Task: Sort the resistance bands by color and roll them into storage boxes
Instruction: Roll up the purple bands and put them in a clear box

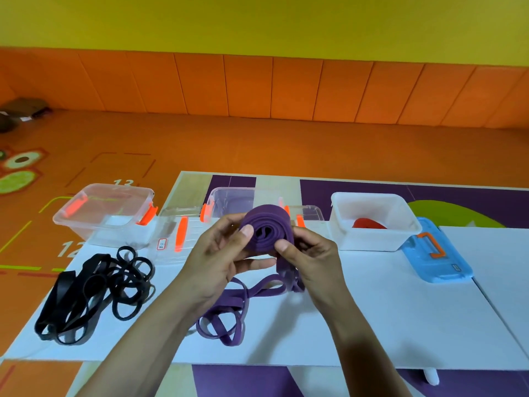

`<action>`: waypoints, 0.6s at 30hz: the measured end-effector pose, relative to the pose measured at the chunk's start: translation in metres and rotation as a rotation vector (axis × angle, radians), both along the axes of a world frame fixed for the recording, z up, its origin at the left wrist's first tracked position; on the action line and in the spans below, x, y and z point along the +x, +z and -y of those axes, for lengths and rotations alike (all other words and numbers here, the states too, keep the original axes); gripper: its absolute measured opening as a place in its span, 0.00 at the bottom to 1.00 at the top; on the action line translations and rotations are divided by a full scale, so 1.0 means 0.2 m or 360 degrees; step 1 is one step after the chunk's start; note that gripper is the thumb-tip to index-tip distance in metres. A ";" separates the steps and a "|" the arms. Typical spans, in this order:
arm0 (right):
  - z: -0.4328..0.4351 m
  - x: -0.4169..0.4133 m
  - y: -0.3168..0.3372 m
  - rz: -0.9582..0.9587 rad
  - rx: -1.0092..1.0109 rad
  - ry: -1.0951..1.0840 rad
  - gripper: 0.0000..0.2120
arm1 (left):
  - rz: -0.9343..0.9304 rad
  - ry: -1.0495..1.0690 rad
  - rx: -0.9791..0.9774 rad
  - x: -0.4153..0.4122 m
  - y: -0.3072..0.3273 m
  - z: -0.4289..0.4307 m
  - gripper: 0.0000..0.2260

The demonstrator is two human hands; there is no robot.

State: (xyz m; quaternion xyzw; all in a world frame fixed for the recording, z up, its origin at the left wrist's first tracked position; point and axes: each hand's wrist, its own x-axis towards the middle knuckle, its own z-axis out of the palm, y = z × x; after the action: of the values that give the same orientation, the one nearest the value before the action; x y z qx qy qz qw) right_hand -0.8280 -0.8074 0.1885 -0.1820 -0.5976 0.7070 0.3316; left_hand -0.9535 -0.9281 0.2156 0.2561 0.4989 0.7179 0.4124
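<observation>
desk (386,310): white, low | black bands (61,290): tangled heap near left edge | purple band (267,233): wide, matte, wound into a flat spiral coil above desk middle, tail trailing onto desk in loose loops | left hand (217,259), right hand (312,259): thumbs and fingers curled, pinching the coil's 2 sides

One wide-angle camera on the person's head faces forward and steeply down. It sits close above the left hand (217,259) and right hand (312,253), whose fingers (246,232) grip the purple band roll (263,216) mid-frame. Beneath the fingers lies the white table (386,310); beyond them are the orange floor (257,144) and yellow wall (257,21).
</observation>
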 end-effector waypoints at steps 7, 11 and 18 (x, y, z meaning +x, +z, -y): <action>-0.04 0.07 0.00 0.0206 0.0060 0.0005 0.08 | -0.0618 -0.0101 -0.0499 -0.09 -0.01 0.05 0.06; -0.08 0.12 0.03 0.0386 0.0217 0.0183 0.09 | -0.0918 -0.0289 -0.0719 -0.13 0.05 0.07 0.14; -0.06 0.14 0.05 0.0450 0.0281 0.0175 0.11 | -0.1052 -0.0431 -0.0577 -0.12 0.04 0.05 0.12</action>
State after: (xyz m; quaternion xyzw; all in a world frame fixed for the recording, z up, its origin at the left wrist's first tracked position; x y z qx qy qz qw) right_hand -0.8008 -0.7962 0.1980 -0.2167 -0.7070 0.6363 0.2197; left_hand -0.9767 -0.9373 0.2244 0.4598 0.6850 0.4363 0.3592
